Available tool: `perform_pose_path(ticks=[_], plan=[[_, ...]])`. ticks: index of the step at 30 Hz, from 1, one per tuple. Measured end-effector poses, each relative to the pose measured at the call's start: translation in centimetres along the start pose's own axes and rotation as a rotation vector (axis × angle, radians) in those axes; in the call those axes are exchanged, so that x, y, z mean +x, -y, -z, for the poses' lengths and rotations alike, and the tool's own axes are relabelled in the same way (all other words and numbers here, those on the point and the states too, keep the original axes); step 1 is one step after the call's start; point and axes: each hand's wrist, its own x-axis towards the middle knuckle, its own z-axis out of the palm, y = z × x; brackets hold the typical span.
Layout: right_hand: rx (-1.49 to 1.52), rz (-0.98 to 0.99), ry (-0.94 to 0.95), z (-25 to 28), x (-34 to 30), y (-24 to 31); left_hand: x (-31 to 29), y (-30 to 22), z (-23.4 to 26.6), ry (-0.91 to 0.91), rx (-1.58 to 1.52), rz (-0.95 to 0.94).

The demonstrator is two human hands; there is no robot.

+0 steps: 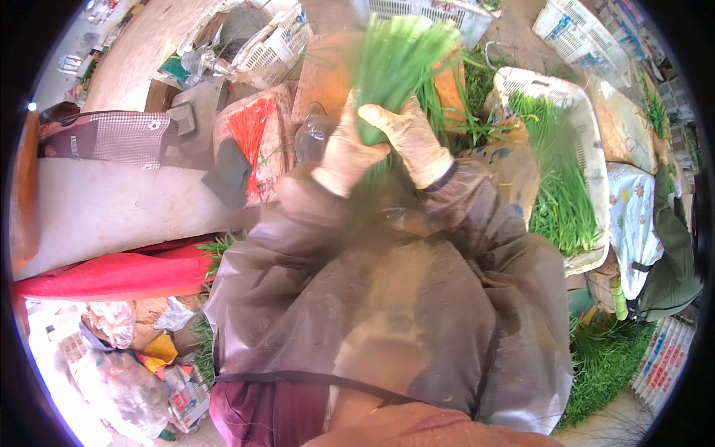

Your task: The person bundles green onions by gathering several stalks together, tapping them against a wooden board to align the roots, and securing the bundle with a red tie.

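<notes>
A thick bunch of green chives [395, 63] stands upright in front of my chest, its pale cut ends at the top and slightly blurred. My left hand [348, 149], in a pale glove, is wrapped round the lower part of the bunch from the left. From the right, my gloved right hand [410, 138] grips the same bunch, its thumb lying across the leaves. Leaf tips hang down below both hands. Behind the bunch is an orange-brown board [320, 71]. To the left, a bundle of red strips [249, 130] lies on a reddish board, beside a dark cloth [229, 175].
A white crate [600, 246] of loose chives [562, 179] stands close on my right. More greens [607, 372] lie at the lower right. White crates [275, 48] stand farther off. A pale bench [112, 208] and red cloth [119, 272] are on the left.
</notes>
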Motion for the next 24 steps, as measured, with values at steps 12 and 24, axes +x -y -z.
perform_pose_path(ticks=[12, 24], plan=[[0.095, -0.446, 0.011, 16.0, -3.1, 9.6, 2.6, -3.0, 6.3, -0.173, -0.613, 0.145], [0.176, -0.799, 0.171, 8.7, -7.4, 4.5, 3.9, 4.2, -8.9, 0.509, -1.49, 0.259]])
